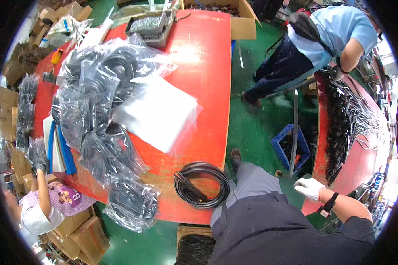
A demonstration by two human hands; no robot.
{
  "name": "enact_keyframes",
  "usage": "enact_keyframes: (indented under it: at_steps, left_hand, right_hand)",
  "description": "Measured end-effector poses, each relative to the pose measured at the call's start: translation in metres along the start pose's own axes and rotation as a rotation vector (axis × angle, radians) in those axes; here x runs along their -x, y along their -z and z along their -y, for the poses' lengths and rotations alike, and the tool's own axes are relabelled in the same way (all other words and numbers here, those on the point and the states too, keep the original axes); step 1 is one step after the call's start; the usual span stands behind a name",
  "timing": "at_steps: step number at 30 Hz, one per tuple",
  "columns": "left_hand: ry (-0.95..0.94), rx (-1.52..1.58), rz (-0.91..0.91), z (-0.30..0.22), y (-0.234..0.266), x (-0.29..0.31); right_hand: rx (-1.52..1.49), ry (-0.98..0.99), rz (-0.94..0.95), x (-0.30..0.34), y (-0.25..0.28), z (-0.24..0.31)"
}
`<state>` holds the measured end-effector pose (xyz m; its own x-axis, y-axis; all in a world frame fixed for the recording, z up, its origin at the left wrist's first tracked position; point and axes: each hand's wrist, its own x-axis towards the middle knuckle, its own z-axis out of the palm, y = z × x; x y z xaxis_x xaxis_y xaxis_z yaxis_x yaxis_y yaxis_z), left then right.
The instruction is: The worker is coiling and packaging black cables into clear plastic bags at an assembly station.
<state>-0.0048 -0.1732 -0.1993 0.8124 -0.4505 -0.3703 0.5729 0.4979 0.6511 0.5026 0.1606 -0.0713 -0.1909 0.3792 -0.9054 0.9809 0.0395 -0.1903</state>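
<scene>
My right hand [309, 188], in a white glove with a black band on the wrist, hangs out to my right near the edge of a second red table [311, 205]. Its fingers are loosely bent and nothing shows in them. My left hand is out of view. In front of me, at the near corner of the main red table [203, 88], lies a coil of black cable [222, 185] without a bag. To its left, bagged black cable coils [93, 88] form a long heap. A stack of clear plastic bags [157, 115] lies flat beside the heap.
A bin of small metal parts [150, 26] stands at the table's far end. Grey and black cables [358, 115] cover the right table. A blue crate [276, 143] sits on the floor. One person [340, 37] bends at the right; another [42, 212] works at the left.
</scene>
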Motion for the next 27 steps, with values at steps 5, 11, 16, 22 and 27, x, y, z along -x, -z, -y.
enact_keyframes:
  at_steps: [5, 11, 16, 22, 27]
  left_hand:
    - [0.076, -0.174, 0.008, -0.014, 0.044, 0.047]
    - [0.124, -0.342, 0.067, -0.045, 0.070, 0.076]
    - [-0.017, -0.368, 0.093, -0.069, 0.029, 0.013]
    - [-0.065, -0.517, -1.385, -0.143, 0.037, 0.139]
    - [-0.598, -0.004, -2.596, -0.211, -0.021, 0.200]
  right_hand:
    - [-0.017, -0.054, 0.097, 0.004, -0.009, 0.000]
    - [-0.014, 0.156, -0.098, -0.042, -0.006, 0.016]
    - [0.047, 0.478, -0.310, -0.107, 0.025, 0.084]
    - [-0.069, 0.853, -0.753, -0.082, 0.083, 0.196]
    - [-0.137, 1.026, -1.210, -0.002, 0.137, 0.228]
